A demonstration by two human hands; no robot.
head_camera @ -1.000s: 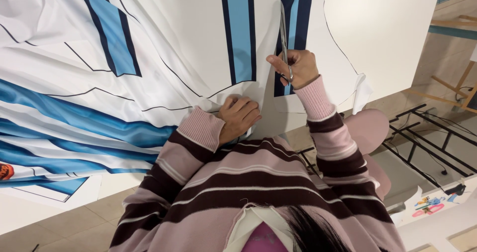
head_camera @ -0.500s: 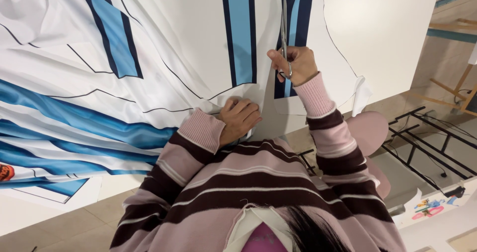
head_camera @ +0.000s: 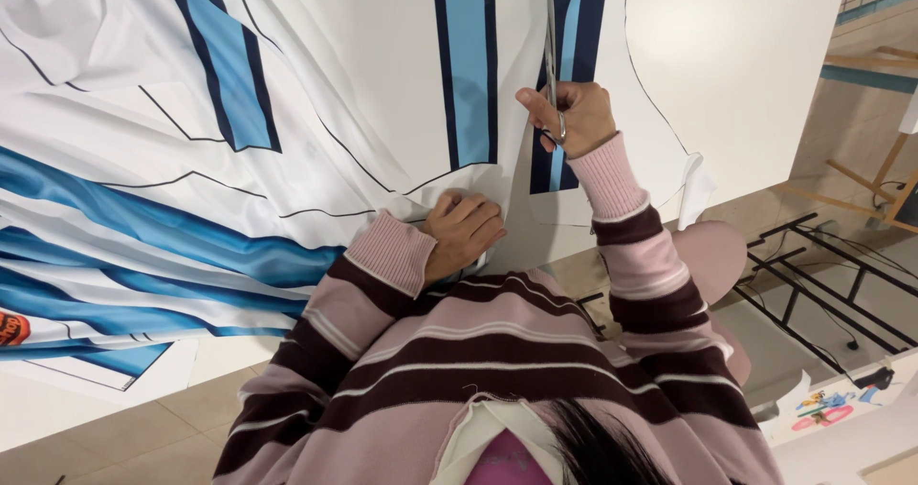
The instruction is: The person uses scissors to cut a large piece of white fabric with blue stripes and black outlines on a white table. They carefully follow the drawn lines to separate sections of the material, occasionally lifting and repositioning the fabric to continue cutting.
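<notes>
Since the earlier frames the right hand [head_camera: 572, 117] has been carried slightly further up along the fabric [head_camera: 316, 112], the scissors [head_camera: 552, 59] with it; the left hand [head_camera: 465, 231] has stayed in place.

The scissors are gripped in the right hand, fingers threaded through the loops and curled shut around them. The blades are pointed away from the body, laid along the edge of a dark and light blue stripe. Whether the blades are parted cannot be told.

The left hand is laid palm down on the fabric near its lower edge, fingers loosely bent and pressed against the cloth, nothing pinched.

The fabric, white with blue stripes and thin black outline marks, is spread across the white worktop [head_camera: 746, 55]; it is bunched in folds toward the left. A cut strip is seen hanging off the worktop edge just right of the right forearm.

A black metal frame [head_camera: 813, 284] is seen on the floor at the right.
</notes>
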